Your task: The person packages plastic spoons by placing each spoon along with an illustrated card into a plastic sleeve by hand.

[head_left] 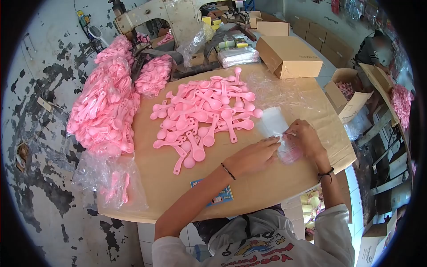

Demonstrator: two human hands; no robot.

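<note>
On the right side of the brown-covered table, both my hands meet at a small clear plastic bag (290, 155) with something pink in it. The fingers of my left hand (260, 153) are closed at the bag's upper left edge. My right hand (307, 137) pinches the same bag from the right, its fingers curled. Just beyond my fingertips lies a whitish stack of flat plastic bags (272, 121). A wide heap of pink measuring spoons (204, 115) spreads to the left of my hands. My fingertips partly hide the bag's top.
Bundled pink spoons (104, 102) are piled at the table's left edge, above a large clear bag (115, 182). A blue printed card (218, 196) lies beneath my left forearm. A cardboard box (289, 57) and a sewing machine (151, 18) stand behind. Another person (373, 51) sits far right.
</note>
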